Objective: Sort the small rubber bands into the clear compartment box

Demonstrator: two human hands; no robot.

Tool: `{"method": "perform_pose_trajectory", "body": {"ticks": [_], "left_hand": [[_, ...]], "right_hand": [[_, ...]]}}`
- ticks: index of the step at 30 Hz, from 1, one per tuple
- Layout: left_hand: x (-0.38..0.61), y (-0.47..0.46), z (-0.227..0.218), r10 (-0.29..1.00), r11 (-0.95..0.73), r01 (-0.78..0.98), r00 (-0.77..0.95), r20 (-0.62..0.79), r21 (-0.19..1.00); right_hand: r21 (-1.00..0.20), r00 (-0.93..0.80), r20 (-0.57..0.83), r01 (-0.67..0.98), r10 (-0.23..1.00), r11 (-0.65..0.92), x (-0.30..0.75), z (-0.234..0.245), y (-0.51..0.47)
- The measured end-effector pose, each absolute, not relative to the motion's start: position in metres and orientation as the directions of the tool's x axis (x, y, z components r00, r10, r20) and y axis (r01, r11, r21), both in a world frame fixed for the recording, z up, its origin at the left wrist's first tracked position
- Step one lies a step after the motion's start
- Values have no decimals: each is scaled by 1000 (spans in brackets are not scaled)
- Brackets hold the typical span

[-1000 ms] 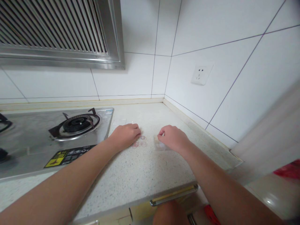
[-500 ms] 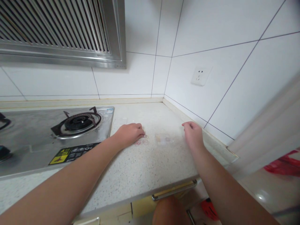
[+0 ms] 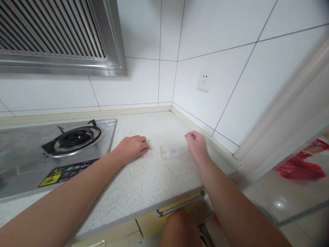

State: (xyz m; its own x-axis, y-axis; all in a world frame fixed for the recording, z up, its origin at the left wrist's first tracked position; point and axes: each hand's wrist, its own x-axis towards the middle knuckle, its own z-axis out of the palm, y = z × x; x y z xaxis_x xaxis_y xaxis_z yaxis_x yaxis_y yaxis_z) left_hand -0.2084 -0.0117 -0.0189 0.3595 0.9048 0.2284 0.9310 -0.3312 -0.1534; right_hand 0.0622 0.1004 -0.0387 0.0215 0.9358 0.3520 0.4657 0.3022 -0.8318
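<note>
Left hand at the pink rings, clear container between our hands

We judge the step in hand to be the fingering of small pink rings (image 3: 145, 155), loose on the speckled counter (image 3: 151, 185). Our left hand (image 3: 135, 147) lies over their far edge, its fingers curled downward; we cannot tell whether the fingertips have hold of one, since they are hidden. Our right hand (image 3: 196, 143) is beyond the container's right end and apart from it, fingers folded in towards the thumb, with little gap showing; whether anything is pinched there, we cannot tell. The next move, as we see it, calls for a light, exact pinch, because the rings look thin and lie close together.

The clear container (image 3: 169, 152) sits on the counter just right of the rings, between our two hands. Through it we make out a yellowish patch near its left end and a faint rounded shape towards the right; blur keeps us from saying what these are, or whether a lid covers them
</note>
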Motion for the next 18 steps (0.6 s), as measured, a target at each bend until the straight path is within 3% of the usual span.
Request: {"method": "perform_pose_trajectory", "body": {"ticks": [11,18], "left_hand": [[-203,-18,-17,912,-268,957,289,291,-112],[-201,-21,-16,927,-205,979,188,325,16]], "right_hand": [[-834,-19,345,453,938,316,63,-40,95],[-813,-101,329,476,939,336,62,-39,92]]}}
